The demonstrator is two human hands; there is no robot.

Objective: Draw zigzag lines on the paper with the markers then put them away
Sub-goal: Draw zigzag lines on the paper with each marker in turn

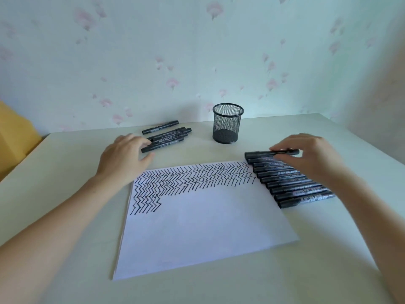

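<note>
With the right hand (306,156) pinching the far marker (271,153) of the row, and the left hand (127,154) spread, we should lift it straight, not disturbing its neighbours.

1 paper sheet (203,224), 1 mesh pen cup (227,122), 4 markers far left (165,136), roughly 10 markers right (291,181), 2 hands (123,155)

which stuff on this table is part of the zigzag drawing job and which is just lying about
Part of the job:
- white paper sheet with black zigzags
- row of black markers on the right
- loose black markers at the back left
- black mesh pen cup, empty
- single black marker in the right hand's grip

Lying about:
- yellow object at the left edge
</note>
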